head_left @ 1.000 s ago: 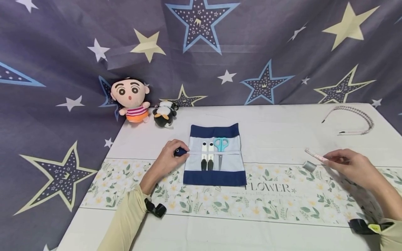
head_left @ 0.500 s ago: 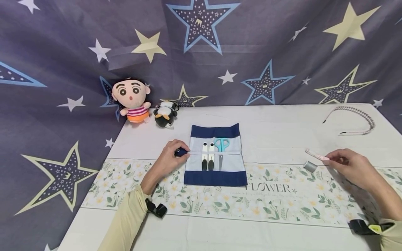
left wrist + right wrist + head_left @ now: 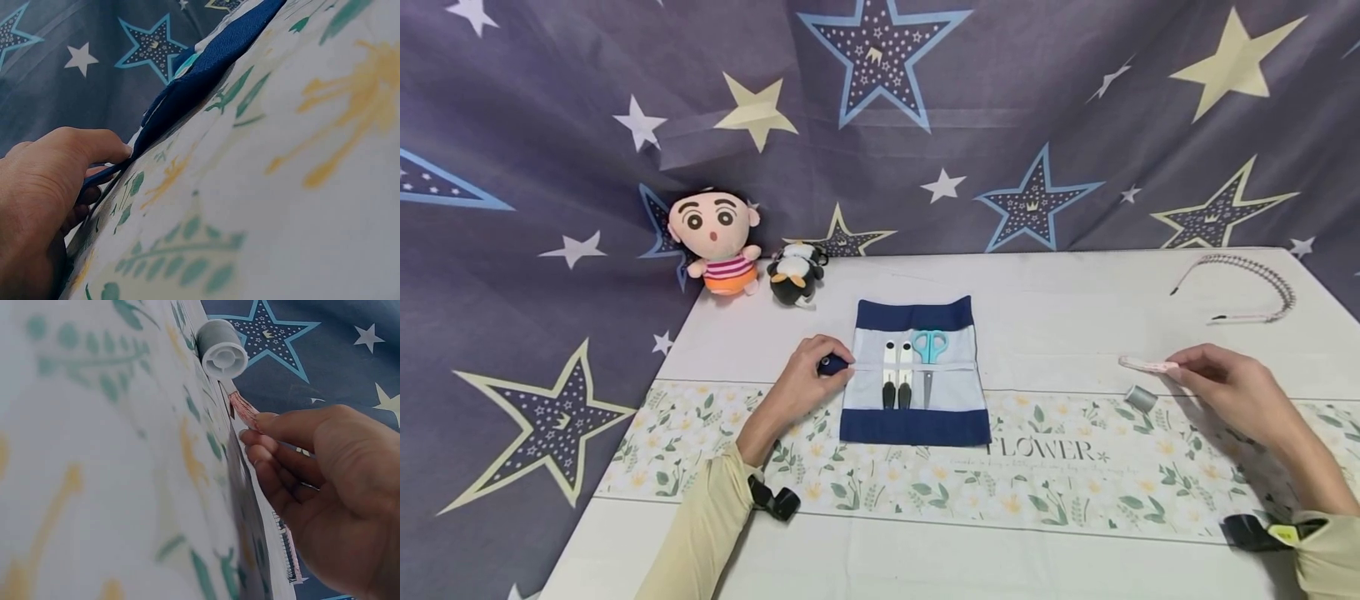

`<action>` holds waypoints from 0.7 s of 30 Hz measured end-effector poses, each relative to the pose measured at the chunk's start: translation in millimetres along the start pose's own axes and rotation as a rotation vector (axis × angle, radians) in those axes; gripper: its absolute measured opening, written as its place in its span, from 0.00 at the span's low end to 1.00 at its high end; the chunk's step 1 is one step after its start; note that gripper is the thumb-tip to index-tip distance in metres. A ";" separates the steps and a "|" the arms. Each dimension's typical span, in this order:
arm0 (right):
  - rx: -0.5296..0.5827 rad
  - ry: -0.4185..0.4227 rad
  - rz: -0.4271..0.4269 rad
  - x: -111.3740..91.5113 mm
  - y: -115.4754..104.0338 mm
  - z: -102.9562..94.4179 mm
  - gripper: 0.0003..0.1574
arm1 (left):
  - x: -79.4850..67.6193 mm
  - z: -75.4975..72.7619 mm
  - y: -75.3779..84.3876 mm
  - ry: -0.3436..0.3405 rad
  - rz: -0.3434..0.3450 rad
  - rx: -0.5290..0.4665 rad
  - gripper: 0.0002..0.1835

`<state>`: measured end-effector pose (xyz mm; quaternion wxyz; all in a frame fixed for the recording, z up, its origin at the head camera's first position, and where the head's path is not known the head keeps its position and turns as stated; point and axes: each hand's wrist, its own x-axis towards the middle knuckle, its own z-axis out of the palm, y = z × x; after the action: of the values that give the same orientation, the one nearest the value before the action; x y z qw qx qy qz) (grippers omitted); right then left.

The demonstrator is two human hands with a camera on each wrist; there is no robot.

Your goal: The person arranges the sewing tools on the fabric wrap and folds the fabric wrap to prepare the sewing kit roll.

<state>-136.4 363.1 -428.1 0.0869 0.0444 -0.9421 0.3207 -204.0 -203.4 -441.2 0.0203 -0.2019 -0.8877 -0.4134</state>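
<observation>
An unrolled cloth tool pouch with navy borders lies on the table. Its strap holds two white-and-black slim tools and a pair of teal-handled scissors. My left hand pinches the pouch's navy snap tab at its left edge; the left wrist view shows the thumb on the navy cloth. My right hand pinches one end of a slim, pink-patterned strip-like tool, its kind unclear. Below that tool lies a grey thread spool, also near the fingers in the right wrist view.
A hairband lies at the back right. At the back left sit a plush doll and a small penguin plush. A star-patterned curtain hangs behind the table.
My right hand has shifted slightly up and left, and the pink-patterned tool has turned nearer to level. The left hand and the pouch stay where they were.
</observation>
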 end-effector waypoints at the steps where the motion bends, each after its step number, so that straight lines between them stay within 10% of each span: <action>1: 0.010 0.006 0.002 0.7 -0.4 0.4 0.14 | -0.1 0.0 0.1 -0.001 -0.002 0.000 0.05; 21: 0.247 0.057 -0.035 20.2 -27.0 10.3 0.15 | -0.1 0.0 0.6 -0.006 0.005 -0.004 0.05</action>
<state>-153.9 334.8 -416.2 0.1131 0.0618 -0.8918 0.4338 -203.8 -203.2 -440.8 0.0180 -0.2055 -0.8863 -0.4146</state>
